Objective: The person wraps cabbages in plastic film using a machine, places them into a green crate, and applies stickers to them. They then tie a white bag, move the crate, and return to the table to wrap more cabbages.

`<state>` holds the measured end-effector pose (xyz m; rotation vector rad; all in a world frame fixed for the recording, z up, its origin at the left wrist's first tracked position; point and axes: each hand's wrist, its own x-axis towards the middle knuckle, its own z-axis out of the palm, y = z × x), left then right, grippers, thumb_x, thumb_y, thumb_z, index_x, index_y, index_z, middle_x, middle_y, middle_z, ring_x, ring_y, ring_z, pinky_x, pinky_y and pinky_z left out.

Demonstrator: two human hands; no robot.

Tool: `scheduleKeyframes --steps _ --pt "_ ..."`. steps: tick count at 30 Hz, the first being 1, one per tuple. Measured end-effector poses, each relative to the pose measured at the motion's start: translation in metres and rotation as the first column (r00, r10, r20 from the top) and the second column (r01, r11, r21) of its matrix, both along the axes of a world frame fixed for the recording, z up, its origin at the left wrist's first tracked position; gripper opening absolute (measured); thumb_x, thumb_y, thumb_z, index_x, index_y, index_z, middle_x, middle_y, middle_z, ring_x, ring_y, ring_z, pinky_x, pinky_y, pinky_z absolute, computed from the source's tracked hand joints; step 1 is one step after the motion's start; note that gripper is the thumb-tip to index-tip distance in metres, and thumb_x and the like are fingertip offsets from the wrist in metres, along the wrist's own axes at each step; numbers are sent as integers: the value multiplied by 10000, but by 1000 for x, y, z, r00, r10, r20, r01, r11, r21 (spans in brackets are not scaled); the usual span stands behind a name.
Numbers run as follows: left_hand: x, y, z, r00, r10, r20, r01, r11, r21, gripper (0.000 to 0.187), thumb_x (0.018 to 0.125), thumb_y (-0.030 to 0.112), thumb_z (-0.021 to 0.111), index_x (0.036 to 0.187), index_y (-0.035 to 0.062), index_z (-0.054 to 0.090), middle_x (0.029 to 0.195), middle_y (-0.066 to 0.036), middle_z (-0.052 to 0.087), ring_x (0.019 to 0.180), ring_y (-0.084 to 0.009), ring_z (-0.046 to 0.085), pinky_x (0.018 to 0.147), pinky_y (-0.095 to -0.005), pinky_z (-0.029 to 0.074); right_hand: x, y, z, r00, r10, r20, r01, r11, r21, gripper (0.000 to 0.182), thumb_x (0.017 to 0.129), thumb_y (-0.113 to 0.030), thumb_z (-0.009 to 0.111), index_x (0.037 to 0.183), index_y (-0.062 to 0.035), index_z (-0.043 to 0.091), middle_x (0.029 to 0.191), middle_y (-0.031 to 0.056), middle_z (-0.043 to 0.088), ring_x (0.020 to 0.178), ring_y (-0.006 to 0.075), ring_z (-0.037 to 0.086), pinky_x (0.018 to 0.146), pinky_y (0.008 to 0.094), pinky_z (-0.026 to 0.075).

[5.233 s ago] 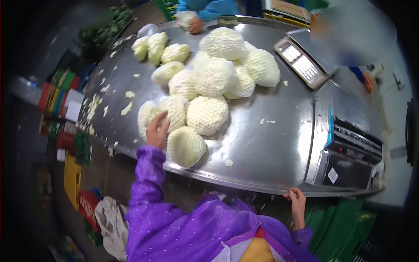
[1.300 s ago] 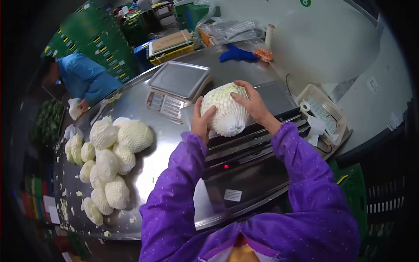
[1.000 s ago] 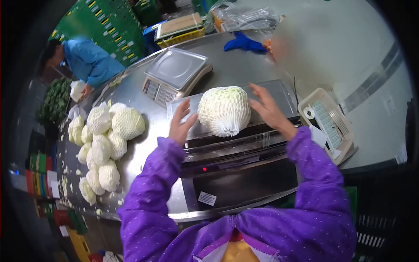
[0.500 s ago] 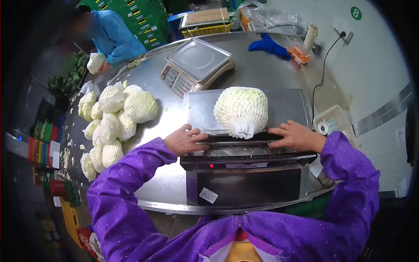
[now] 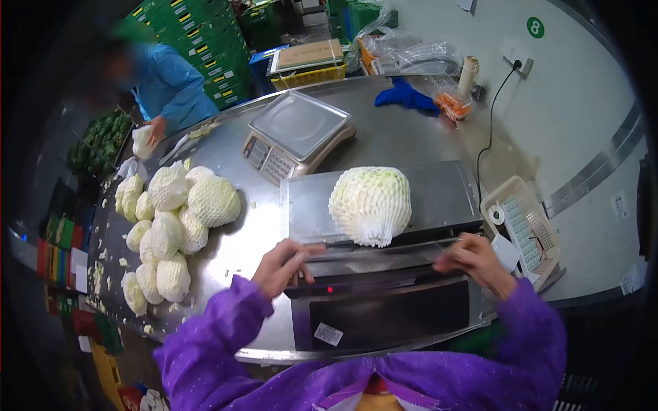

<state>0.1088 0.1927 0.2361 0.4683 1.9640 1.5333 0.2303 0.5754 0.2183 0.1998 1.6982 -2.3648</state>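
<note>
A cabbage in white foam netting (image 5: 370, 205) rests on the metal plate of the wrapping machine (image 5: 312, 205). In front of it a strip of clear plastic film (image 5: 380, 260) is stretched between my two hands. My left hand (image 5: 284, 266) pinches the film's left end, above the machine's front bar with its red light. The right end is pinched by my right hand (image 5: 476, 264), slightly blurred. Neither hand touches the cabbage. Several netted cabbages (image 5: 166, 233) lie piled on the table at the left.
A scale (image 5: 298, 127) stands behind the machine. Farther back are a blue glove (image 5: 404, 96) and a tray of orange items (image 5: 452, 106). A white basket (image 5: 524, 226) is at the right. At the upper left, a co-worker in blue (image 5: 171, 82) holds a white item.
Both hands have closed on the film and drawn it up and toward me from the machine. The view has tilted up. The co-worker's hand has shifted on the white item.
</note>
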Motion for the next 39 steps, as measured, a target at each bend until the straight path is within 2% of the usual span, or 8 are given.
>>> scheduleKeyframes --steps 5,10,12,17,23,30,34,39 --pt "-25 26 83 852 220 -475 37 880 473 114 926 -29 353 917 -2 464 1062 -246 617 960 -313 635 847 -399 505 -36 12 85 738 -59 -672 29 998 -56 91 885 8 468 957 -3 524 997 244 615 964 322 626 824 437 522" --pt "-156 71 -29 119 -524 -844 184 846 -500 702 726 -170 429 1359 128 377 1437 -243 269 1302 -358 347 1047 -367 342 -161 27 15 525 751 -401 459 148 876 670 727 100 525 1356 -39 341 1348 249 383 1230 360 425 1028 374 366" --pt "-153 65 -68 286 -564 -775 277 823 -497 710 755 -64 547 1398 98 294 1424 -269 270 1306 -388 322 1070 -367 309 -170 37 -13 479 852 -211 381 14 924 761 697 68 579 1388 -39 281 1402 263 297 1278 371 360 1060 392 321" --pt "-130 86 -79 703 -291 -649 239 956 -171 913 653 160 776 1396 44 260 1414 -249 298 1314 -371 314 1089 -367 275 -176 23 -67 605 682 -411 165 397 903 854 713 -39 665 1415 -17 180 1414 264 270 1289 392 328 1066 372 304" --pt "-113 78 -79 629 -251 -736 221 965 -140 906 609 228 822 1353 30 342 1312 -237 447 1217 -372 452 1019 -371 378 -146 -1 -58 628 561 -539 307 458 834 867 709 -174 730 1396 3 231 1218 279 498 1063 398 549 908 386 454" --pt "31 16 -52 958 -285 28 277 947 162 926 649 300 803 1374 6 308 1312 -156 481 1212 -254 464 1025 -383 361 -11 -48 19 793 604 -85 -345 559 754 751 745 -483 676 1248 15 423 979 249 608 855 395 618 742 397 504" --pt "134 1 -49 621 -118 775 -158 950 270 660 889 363 542 1390 23 277 1344 -145 434 1234 -235 419 1039 -389 335 80 -87 10 701 424 574 -529 848 19 714 902 -597 375 1069 78 536 909 206 641 636 225 662 583 315 540" --pt "152 -6 -119 438 -112 892 14 993 118 712 890 621 358 1306 45 404 977 -151 654 709 -232 664 533 -237 518 132 -95 -70 793 34 608 62 989 -137 632 925 -571 331 995 15 556 699 107 623 575 193 644 482 241 497"
